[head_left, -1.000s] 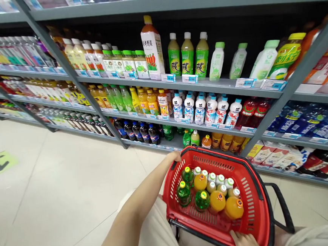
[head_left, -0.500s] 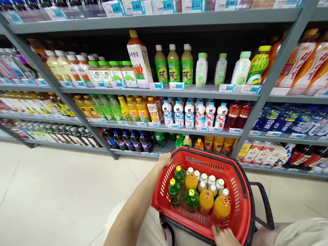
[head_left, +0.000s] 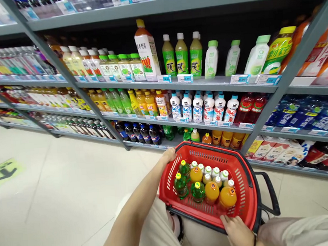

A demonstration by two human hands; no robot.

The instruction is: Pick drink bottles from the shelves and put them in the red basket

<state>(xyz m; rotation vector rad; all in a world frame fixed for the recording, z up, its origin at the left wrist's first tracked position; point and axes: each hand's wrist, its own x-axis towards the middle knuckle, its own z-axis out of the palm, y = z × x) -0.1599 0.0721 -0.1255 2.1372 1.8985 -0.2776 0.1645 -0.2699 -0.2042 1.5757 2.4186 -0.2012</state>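
A red shopping basket (head_left: 169, 196) with a black rim stands tilted in front of my knees. My left hand (head_left: 170, 154) is closed on its far left rim, its fingertips partly hidden. At the near edge, my right hand (head_left: 237, 229) grips the rim with the thumb on the inside. Standing in the basket are green bottles (head_left: 198, 193) with yellow caps, orange drink bottles (head_left: 228, 198), and several white-capped bottles (head_left: 216, 172) along the far side. A black handle (head_left: 272, 194) hangs off the basket's right end.
Grey shelves (head_left: 149, 82) full of drinks run across the view. Cola bottles (head_left: 155, 135) and orange drinks (head_left: 226, 137) line the bottom shelf just behind the basket. A yellow floor sticker with an arrow (head_left: 4, 173) lies on the pale tiles (head_left: 72, 183) at left.
The view has swung left, so shelves and basket sit farther right in the picture and the floor sticker has come into sight. Both hands keep their hold on the basket rim.
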